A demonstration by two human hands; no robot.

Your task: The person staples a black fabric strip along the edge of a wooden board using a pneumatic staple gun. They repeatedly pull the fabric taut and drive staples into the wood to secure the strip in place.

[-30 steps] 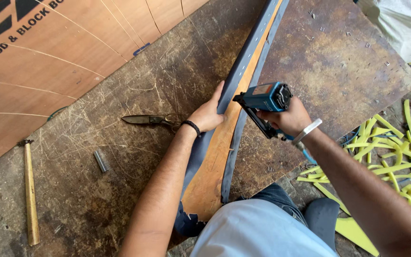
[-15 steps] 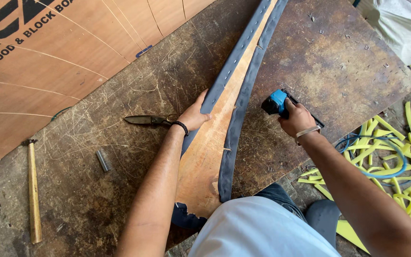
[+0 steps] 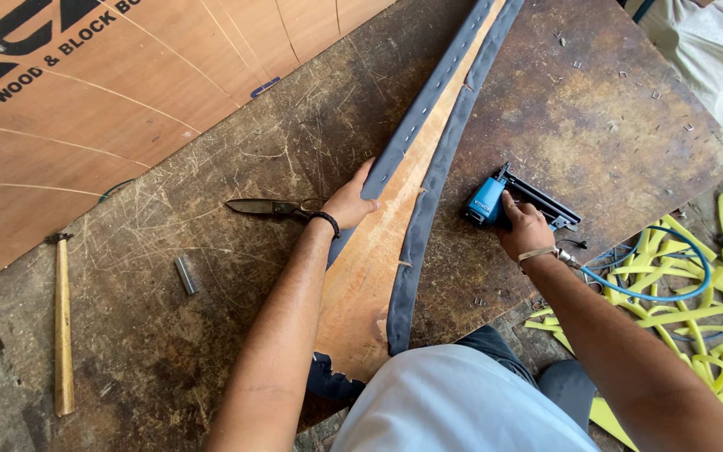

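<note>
Head view: one hand pins a fabric-edged board, the other rests on a stapler

Head view, looking down at a scarred desk (image 3: 211, 335): the left hand (image 3: 351, 201) lies flat, fingers spread and gripping nothing, on the grey fabric strip (image 3: 416, 125) stapled along one edge of a long, tapering wooden board (image 3: 370, 268), seemingly to keep the cloth taut and the board steady. The board lies slantwise across the middle of the desk, its wide end at the person's lap. To the right, the right hand (image 3: 525, 228) has its fingers curled over a blue staple gun (image 3: 495, 201) that lies on the desk, well apart from the board; a blue hose (image 3: 654, 295) trails from it over the desk's edge. Scissors (image 3: 265, 206) lie just beside the left wrist, a small metal strip (image 3: 185, 274) and a hammer (image 3: 62, 326) farther left. A plywood sheet (image 3: 127, 109) covers the far left corner, loose staples dot the right side, and yellow strips (image 3: 696, 285) pile on the floor.
</note>
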